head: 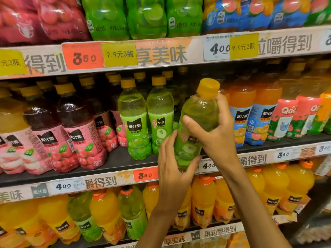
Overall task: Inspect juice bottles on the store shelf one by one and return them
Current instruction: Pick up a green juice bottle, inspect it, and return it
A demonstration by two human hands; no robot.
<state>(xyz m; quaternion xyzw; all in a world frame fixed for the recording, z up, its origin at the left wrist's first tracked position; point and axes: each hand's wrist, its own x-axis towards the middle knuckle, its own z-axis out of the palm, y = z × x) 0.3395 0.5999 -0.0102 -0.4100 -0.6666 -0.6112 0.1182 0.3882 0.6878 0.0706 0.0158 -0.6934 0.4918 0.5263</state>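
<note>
Store shelf (pixel 111 161) stocked: pink-label bottles (pixel 80 140) left, 2 green bottles (pixel 136 126) centre. Left hand (pixel 172 169) fingers curled round base of green juice bottle (pixel 195 122), tilted before shelf; right hand (pixel 215 129) grips its middle. Orange bottles (pixel 250 111) right.

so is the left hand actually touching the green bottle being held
Touching. The head view shows the left hand wrapped round the lower end of the green juice bottle, while the right hand grips its middle.
</note>
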